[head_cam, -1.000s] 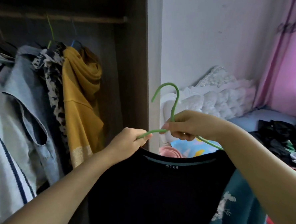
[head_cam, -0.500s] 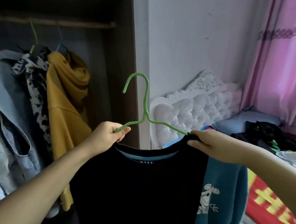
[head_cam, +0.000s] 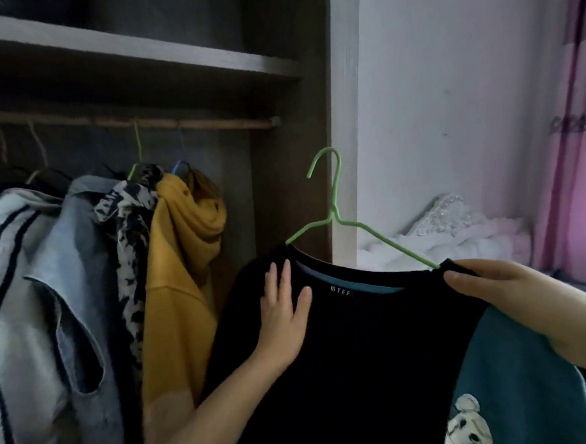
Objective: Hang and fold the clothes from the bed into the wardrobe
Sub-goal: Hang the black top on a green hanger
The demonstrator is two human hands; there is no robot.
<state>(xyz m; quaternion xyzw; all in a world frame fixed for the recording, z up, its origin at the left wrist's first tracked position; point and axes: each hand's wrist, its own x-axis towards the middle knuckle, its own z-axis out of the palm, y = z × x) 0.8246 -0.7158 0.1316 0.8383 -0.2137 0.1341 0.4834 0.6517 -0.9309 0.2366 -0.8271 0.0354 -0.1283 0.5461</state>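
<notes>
Black long-sleeved top with teal sleeve (head_cam: 379,371) is hanging on a thin green wire hanger (head_cam: 339,219), held up in front of the open dark wooden wardrobe (head_cam: 280,154), below its rail (head_cam: 210,122). Left hand (head_cam: 283,311) is lying flat, fingers straight, on the top's shoulder. Right hand (head_cam: 487,282) is pinching the other shoulder. Mustard-yellow hooded garment (head_cam: 181,263) is hanging just beside.

One view only, worn on the head, wide-angle. Looks forward and slightly up into the open wardrobe (head_cam: 294,153) from close by, near enough that both forearms reach in from the bottom edge. Rail (head_cam: 189,122) and shelf (head_cam: 130,53) fill the upper left; wall (head_cam: 449,109) and pink curtain (head_cam: 574,136) on the right. Straight lines bowed near the edges.
</notes>
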